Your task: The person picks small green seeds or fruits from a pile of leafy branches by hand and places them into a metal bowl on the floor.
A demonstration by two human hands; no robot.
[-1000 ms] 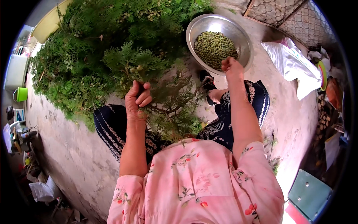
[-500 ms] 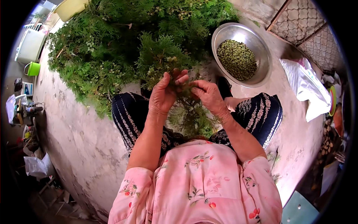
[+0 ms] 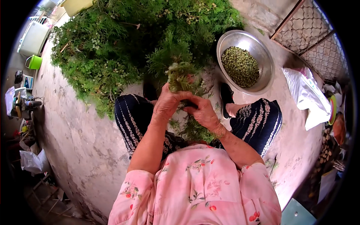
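In front of my lap, my left hand [image 3: 167, 103] is closed around a leafy evergreen sprig [image 3: 180, 77], whose bushy top with pale green cones sticks up above the fingers. My right hand [image 3: 203, 114] meets it from the right, fingers curled in against the left hand at the sprig's lower part. Its fingertips are partly hidden. More green foliage [image 3: 198, 131] shows below the hands, between my knees. Just beyond lies a big heap of evergreen branches [image 3: 101, 56]. A wide metal basin [image 3: 265, 69] at the far right holds many small green cones [image 3: 240, 65].
A white sack [image 3: 302, 92] lies on the concrete floor [image 3: 86, 150] at right, near a metal mesh gate [image 3: 302, 28]. A lime green bucket [image 3: 35, 62] and a white bin [image 3: 33, 38] stand at far left. The corner of a pale teal board [image 3: 298, 213] shows at lower right.
My left hand has gone from raised, spread fingers to closed around the sprig. My right hand has moved down and left against it. The sprig's top now stands upright above them.
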